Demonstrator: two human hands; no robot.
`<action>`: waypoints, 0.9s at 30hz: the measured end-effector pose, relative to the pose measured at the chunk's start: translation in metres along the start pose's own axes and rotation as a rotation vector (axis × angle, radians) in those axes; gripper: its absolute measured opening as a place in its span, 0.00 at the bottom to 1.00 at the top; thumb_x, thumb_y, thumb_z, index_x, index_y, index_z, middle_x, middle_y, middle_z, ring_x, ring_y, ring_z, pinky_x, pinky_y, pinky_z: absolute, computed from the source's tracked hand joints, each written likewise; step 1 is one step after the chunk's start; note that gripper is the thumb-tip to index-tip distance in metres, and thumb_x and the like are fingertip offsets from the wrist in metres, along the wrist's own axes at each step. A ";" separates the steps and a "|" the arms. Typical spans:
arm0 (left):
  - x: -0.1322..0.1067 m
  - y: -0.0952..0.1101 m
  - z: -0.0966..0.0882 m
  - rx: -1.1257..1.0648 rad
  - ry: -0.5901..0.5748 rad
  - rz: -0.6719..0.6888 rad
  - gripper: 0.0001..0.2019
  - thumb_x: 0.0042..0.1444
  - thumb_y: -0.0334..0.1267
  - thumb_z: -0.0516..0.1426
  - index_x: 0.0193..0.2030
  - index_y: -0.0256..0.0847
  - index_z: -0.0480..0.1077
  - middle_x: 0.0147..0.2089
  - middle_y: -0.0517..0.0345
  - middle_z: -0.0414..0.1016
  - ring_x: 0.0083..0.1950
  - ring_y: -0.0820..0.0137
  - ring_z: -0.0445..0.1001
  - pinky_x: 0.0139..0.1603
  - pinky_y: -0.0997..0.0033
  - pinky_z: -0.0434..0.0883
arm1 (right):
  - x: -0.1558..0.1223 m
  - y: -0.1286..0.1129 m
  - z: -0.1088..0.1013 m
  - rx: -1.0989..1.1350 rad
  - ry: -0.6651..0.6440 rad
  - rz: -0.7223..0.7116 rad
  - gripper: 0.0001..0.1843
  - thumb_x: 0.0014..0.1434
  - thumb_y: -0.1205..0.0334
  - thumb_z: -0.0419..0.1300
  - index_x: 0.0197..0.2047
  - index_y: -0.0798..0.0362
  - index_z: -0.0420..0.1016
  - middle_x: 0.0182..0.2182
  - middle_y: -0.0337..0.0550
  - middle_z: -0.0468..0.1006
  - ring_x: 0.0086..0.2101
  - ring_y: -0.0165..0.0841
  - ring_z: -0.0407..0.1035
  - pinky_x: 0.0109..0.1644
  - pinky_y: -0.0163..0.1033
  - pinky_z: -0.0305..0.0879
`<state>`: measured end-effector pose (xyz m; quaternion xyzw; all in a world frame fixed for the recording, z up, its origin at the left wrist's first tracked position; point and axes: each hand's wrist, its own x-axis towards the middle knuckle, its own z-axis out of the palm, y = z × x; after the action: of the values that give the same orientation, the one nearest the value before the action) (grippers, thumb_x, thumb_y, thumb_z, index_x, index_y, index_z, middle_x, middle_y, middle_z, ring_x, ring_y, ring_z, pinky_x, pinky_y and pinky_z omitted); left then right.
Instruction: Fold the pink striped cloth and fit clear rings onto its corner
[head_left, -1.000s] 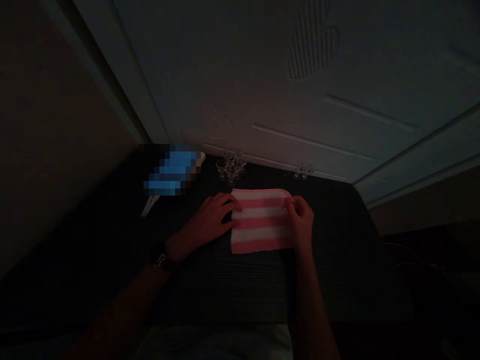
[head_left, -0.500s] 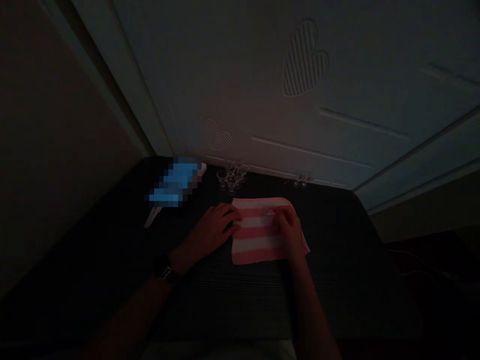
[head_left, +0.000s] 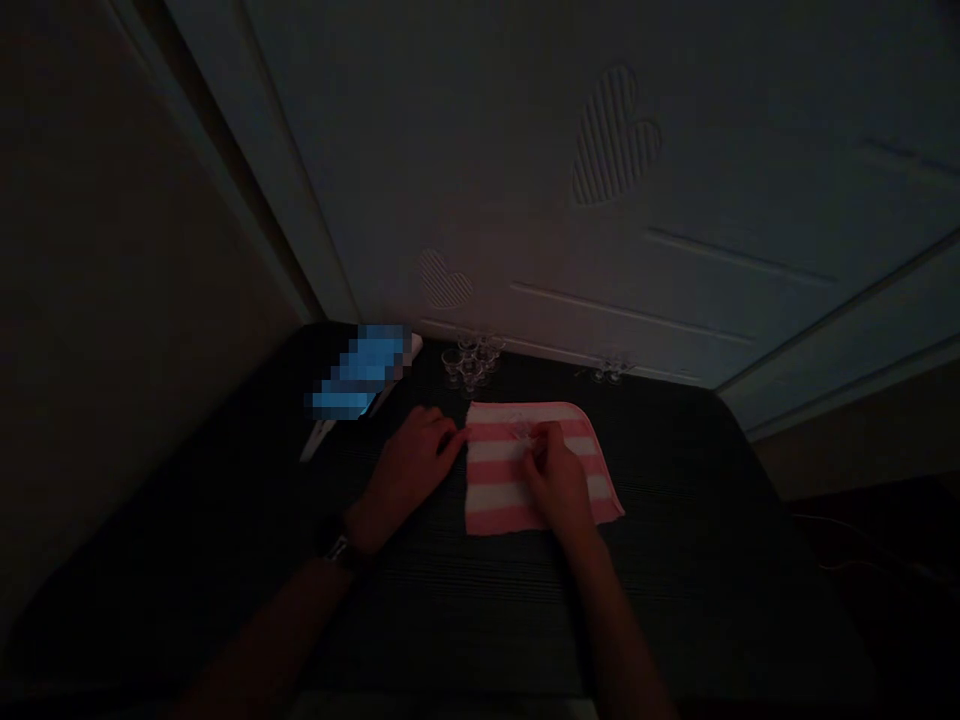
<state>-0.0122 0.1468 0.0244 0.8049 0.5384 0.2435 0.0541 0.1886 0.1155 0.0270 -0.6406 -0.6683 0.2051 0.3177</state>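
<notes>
A pink and white striped cloth (head_left: 499,495) lies flat on a dark ribbed table (head_left: 465,600). My left hand (head_left: 411,468) rests flat at the cloth's left edge, fingertips touching it, fingers stretched out. My right hand (head_left: 556,485) lies on the cloth's middle, its fingers pinched near the upper stripes round a small clear glinting object (head_left: 520,432) that I cannot make out well in the dim light. A watch (head_left: 339,548) sits on my left wrist.
A cluster of small clear glasses (head_left: 469,362) stands at the table's back edge, with a few more (head_left: 611,371) to the right. A blue-lit device (head_left: 360,372) lies at the back left. A white panelled wall (head_left: 615,140) with heart shapes rises behind.
My right hand has moved left from the cloth's right edge to its middle, uncovering the right corner. My left hand has stayed at the left edge.
</notes>
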 end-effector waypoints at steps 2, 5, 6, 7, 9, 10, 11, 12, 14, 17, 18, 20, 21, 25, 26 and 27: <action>0.000 0.000 0.002 -0.027 -0.032 0.005 0.14 0.58 0.43 0.48 0.25 0.41 0.66 0.30 0.56 0.66 0.36 0.66 0.65 0.37 0.64 0.66 | -0.001 -0.001 0.001 -0.013 0.005 -0.007 0.12 0.55 0.65 0.48 0.44 0.51 0.59 0.28 0.38 0.72 0.27 0.33 0.68 0.29 0.35 0.57; 0.000 0.003 0.001 -0.105 -0.065 0.028 0.13 0.57 0.43 0.50 0.26 0.41 0.67 0.30 0.57 0.67 0.36 0.67 0.65 0.38 0.65 0.66 | -0.001 -0.001 0.001 -0.025 0.015 -0.016 0.12 0.55 0.65 0.48 0.45 0.51 0.59 0.29 0.40 0.72 0.28 0.34 0.68 0.30 0.35 0.58; 0.001 0.004 0.001 -0.128 -0.075 0.038 0.12 0.56 0.43 0.51 0.27 0.41 0.68 0.31 0.57 0.67 0.37 0.67 0.65 0.39 0.65 0.66 | -0.001 -0.001 0.001 -0.026 0.015 -0.016 0.12 0.55 0.64 0.48 0.45 0.51 0.59 0.29 0.40 0.72 0.28 0.33 0.68 0.30 0.35 0.58; 0.001 0.005 0.000 -0.144 -0.081 0.045 0.10 0.56 0.43 0.52 0.28 0.41 0.68 0.32 0.58 0.68 0.37 0.67 0.65 0.39 0.65 0.66 | -0.001 -0.002 0.001 -0.024 0.015 -0.013 0.12 0.55 0.64 0.48 0.45 0.51 0.59 0.29 0.40 0.72 0.28 0.33 0.68 0.30 0.35 0.58; 0.001 0.007 -0.002 -0.158 -0.098 0.054 0.07 0.54 0.41 0.54 0.30 0.41 0.68 0.33 0.58 0.68 0.39 0.67 0.65 0.40 0.65 0.66 | -0.002 -0.003 0.001 -0.006 0.014 -0.018 0.12 0.56 0.64 0.48 0.45 0.51 0.59 0.29 0.40 0.72 0.28 0.33 0.68 0.30 0.35 0.58; 0.001 0.008 -0.003 -0.158 -0.104 0.054 0.06 0.54 0.40 0.54 0.30 0.42 0.68 0.34 0.58 0.68 0.40 0.67 0.65 0.39 0.65 0.66 | -0.002 -0.004 0.001 0.006 0.016 -0.024 0.13 0.56 0.64 0.47 0.46 0.51 0.59 0.30 0.40 0.72 0.29 0.33 0.68 0.30 0.35 0.58; 0.001 0.008 -0.004 -0.157 -0.104 0.051 0.05 0.54 0.39 0.54 0.30 0.42 0.68 0.34 0.58 0.68 0.40 0.66 0.65 0.39 0.65 0.66 | -0.003 -0.005 0.001 0.017 0.018 -0.032 0.13 0.56 0.64 0.47 0.47 0.52 0.59 0.31 0.41 0.72 0.29 0.33 0.68 0.30 0.35 0.59; 0.001 0.009 -0.004 -0.155 -0.095 0.045 0.05 0.54 0.38 0.54 0.30 0.42 0.68 0.34 0.58 0.68 0.40 0.66 0.65 0.40 0.65 0.65 | -0.003 -0.006 0.001 0.027 0.020 -0.040 0.14 0.56 0.64 0.47 0.47 0.52 0.58 0.32 0.41 0.72 0.29 0.33 0.68 0.30 0.35 0.59; 0.001 0.008 -0.005 -0.158 -0.060 0.027 0.04 0.54 0.36 0.53 0.31 0.41 0.67 0.35 0.58 0.68 0.41 0.66 0.65 0.41 0.64 0.65 | -0.004 -0.008 0.002 0.039 0.004 -0.064 0.15 0.57 0.64 0.48 0.48 0.52 0.58 0.31 0.41 0.72 0.30 0.33 0.68 0.31 0.35 0.60; 0.001 0.008 -0.006 -0.181 -0.023 -0.006 0.04 0.56 0.36 0.52 0.34 0.41 0.67 0.35 0.57 0.69 0.40 0.66 0.66 0.41 0.64 0.66 | -0.007 -0.013 0.002 0.041 -0.047 -0.118 0.14 0.57 0.64 0.49 0.48 0.52 0.59 0.30 0.40 0.71 0.30 0.32 0.67 0.33 0.35 0.61; 0.001 0.008 -0.006 -0.189 -0.021 -0.016 0.04 0.56 0.36 0.51 0.34 0.41 0.67 0.35 0.57 0.69 0.39 0.66 0.67 0.41 0.65 0.66 | -0.007 -0.015 0.001 0.040 -0.064 -0.138 0.14 0.57 0.65 0.48 0.48 0.51 0.60 0.30 0.40 0.70 0.30 0.32 0.67 0.33 0.35 0.60; 0.001 0.008 -0.007 -0.202 -0.023 -0.036 0.05 0.56 0.36 0.51 0.35 0.41 0.68 0.35 0.57 0.70 0.39 0.66 0.67 0.40 0.65 0.66 | -0.008 -0.018 0.001 0.036 -0.087 -0.176 0.13 0.57 0.65 0.48 0.47 0.51 0.61 0.30 0.40 0.70 0.31 0.32 0.67 0.33 0.35 0.60; 0.001 0.008 -0.007 -0.209 -0.020 -0.044 0.06 0.56 0.36 0.51 0.35 0.41 0.68 0.35 0.57 0.70 0.38 0.66 0.68 0.40 0.65 0.66 | -0.009 -0.019 0.000 0.034 -0.097 -0.193 0.13 0.57 0.65 0.48 0.47 0.51 0.61 0.30 0.39 0.70 0.31 0.32 0.67 0.34 0.35 0.60; 0.002 0.010 -0.006 -0.290 -0.032 -0.051 0.06 0.55 0.35 0.51 0.36 0.41 0.69 0.36 0.57 0.71 0.39 0.68 0.69 0.40 0.68 0.67 | -0.009 -0.021 0.000 0.020 -0.131 -0.231 0.12 0.57 0.67 0.49 0.46 0.51 0.61 0.29 0.39 0.70 0.31 0.32 0.66 0.33 0.35 0.59; 0.003 0.010 -0.006 -0.316 -0.037 -0.053 0.06 0.55 0.35 0.52 0.36 0.41 0.69 0.36 0.57 0.71 0.39 0.68 0.69 0.40 0.69 0.67 | -0.009 -0.020 0.001 0.017 -0.137 -0.235 0.12 0.56 0.67 0.49 0.45 0.51 0.61 0.29 0.39 0.70 0.31 0.32 0.66 0.33 0.35 0.59; 0.003 0.010 -0.006 -0.340 -0.041 -0.058 0.06 0.54 0.35 0.52 0.36 0.41 0.70 0.36 0.58 0.72 0.39 0.69 0.69 0.39 0.70 0.67 | -0.009 -0.019 0.001 0.016 -0.139 -0.239 0.13 0.56 0.68 0.49 0.45 0.51 0.61 0.30 0.39 0.70 0.31 0.32 0.66 0.33 0.35 0.59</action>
<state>-0.0055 0.1438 0.0341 0.7731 0.5113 0.3130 0.2073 0.1737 0.1046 0.0381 -0.5379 -0.7587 0.2150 0.2979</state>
